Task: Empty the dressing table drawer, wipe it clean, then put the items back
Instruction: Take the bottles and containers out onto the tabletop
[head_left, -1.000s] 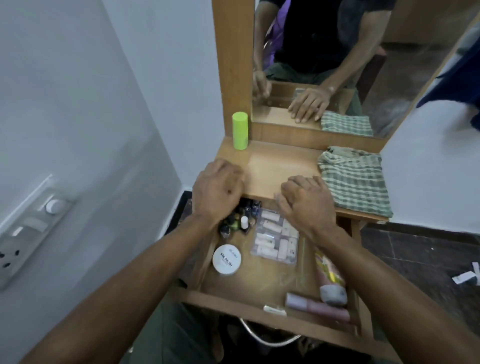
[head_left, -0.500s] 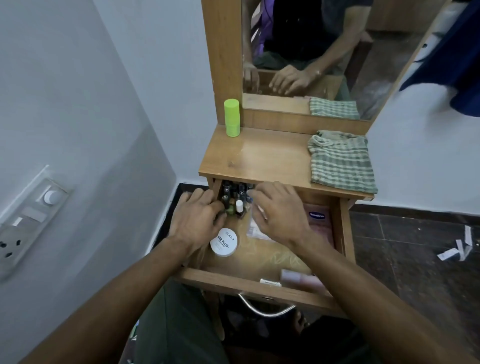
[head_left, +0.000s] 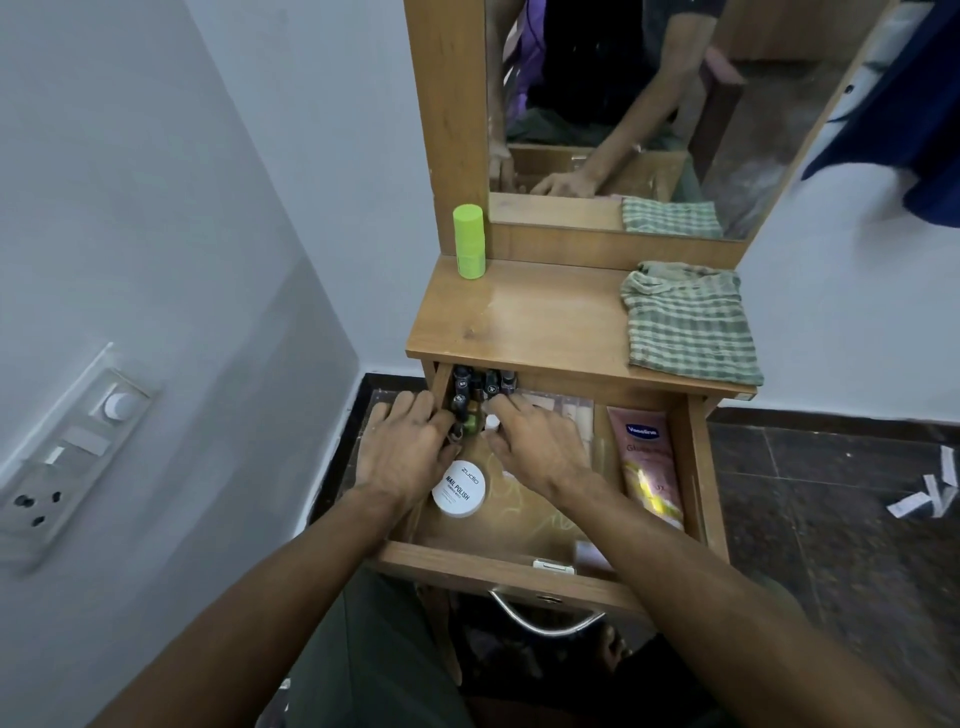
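The wooden drawer (head_left: 498, 564) of the dressing table stands pulled out. Several small dark nail polish bottles (head_left: 475, 387) are clustered in its back left corner. My left hand (head_left: 410, 452) and my right hand (head_left: 535, 441) both reach into that corner, fingers curled around the bottles from either side. A white round nail polish remover tub (head_left: 460, 488) lies just below my left hand. A pink Vaseline tube (head_left: 649, 462) lies along the right side. A clear packet (head_left: 571, 410) is partly hidden under my right hand.
On the tabletop (head_left: 545, 317) stand a green cylinder (head_left: 469, 241) at the back left and a folded checked cloth (head_left: 688, 322) on the right. A mirror (head_left: 649, 104) rises behind. A wall with a switch panel (head_left: 62, 457) is close on the left.
The view has pulled back and down. Both hands dropped from the tabletop edge into the drawer and closed in on the nail polish bottles at the back left.
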